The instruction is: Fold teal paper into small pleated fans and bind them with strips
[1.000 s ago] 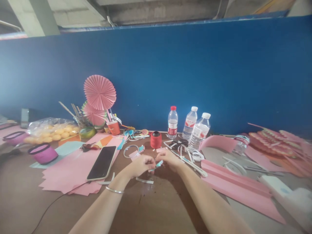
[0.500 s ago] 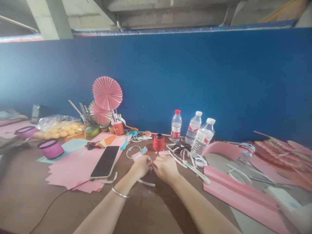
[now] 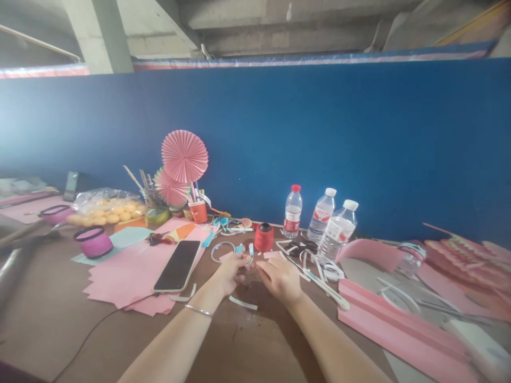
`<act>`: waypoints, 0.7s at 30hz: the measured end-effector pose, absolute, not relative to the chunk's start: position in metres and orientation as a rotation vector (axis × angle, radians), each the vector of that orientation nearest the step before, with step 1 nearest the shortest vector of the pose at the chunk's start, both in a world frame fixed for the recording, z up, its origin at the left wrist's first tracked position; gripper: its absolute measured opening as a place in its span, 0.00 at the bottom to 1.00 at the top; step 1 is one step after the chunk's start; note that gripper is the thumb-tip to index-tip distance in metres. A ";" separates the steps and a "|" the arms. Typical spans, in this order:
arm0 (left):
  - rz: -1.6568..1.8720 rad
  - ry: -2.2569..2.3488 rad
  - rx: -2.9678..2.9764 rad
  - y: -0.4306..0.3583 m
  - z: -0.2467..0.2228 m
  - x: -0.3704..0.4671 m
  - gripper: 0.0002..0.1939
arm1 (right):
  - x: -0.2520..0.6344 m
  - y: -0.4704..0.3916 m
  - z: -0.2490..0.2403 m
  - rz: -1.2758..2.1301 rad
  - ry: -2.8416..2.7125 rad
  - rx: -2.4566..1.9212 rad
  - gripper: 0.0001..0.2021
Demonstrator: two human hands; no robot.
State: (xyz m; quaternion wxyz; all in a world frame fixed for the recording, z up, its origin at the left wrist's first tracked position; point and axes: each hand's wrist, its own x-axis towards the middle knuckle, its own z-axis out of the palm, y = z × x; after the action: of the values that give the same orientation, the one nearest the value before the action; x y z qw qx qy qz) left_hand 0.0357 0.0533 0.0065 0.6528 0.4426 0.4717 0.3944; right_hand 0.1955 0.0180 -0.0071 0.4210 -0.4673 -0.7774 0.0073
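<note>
My left hand (image 3: 232, 274), with a silver bangle at the wrist, pinches a small blue and white paper piece (image 3: 251, 252) between thumb and fingertips. Just to the right, my right hand (image 3: 281, 277) is closed, thumb and forefinger together close to that piece; what it holds, if anything, is too small to name. A narrow gap separates the hands. Behind them stands a red and black round object (image 3: 264, 237), with a roll of clear tape (image 3: 222, 252) to its left. A white paper strip (image 3: 243, 304) lies on the brown table (image 3: 239, 346) below my hands.
A phone (image 3: 178, 266) rests on pink paper (image 3: 115, 276) at left, near a bag of yellow balls (image 3: 114, 211). Pink paper fans (image 3: 184, 156) stand behind. Bottles (image 3: 293, 213), white strips and folded pink paper (image 3: 399, 324) are on the right.
My hands have drawn slightly apart, and the blue and white piece now shows at my left fingertips. The whole view has shifted a little.
</note>
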 end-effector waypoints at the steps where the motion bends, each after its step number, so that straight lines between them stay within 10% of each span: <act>1: 0.896 1.060 0.989 0.053 0.007 0.036 0.16 | 0.195 0.020 -0.008 0.128 -1.866 -1.218 0.10; 21: 0.905 1.054 1.127 0.053 0.000 0.041 0.12 | 0.178 0.037 -0.015 0.962 -1.376 -1.163 0.07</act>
State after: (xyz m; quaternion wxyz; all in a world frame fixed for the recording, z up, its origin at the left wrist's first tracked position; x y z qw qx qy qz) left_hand 0.0407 0.0526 0.0000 0.6259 0.4911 0.4596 0.3947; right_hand 0.1777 0.0372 -0.0154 0.5226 -0.4854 -0.5745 0.4015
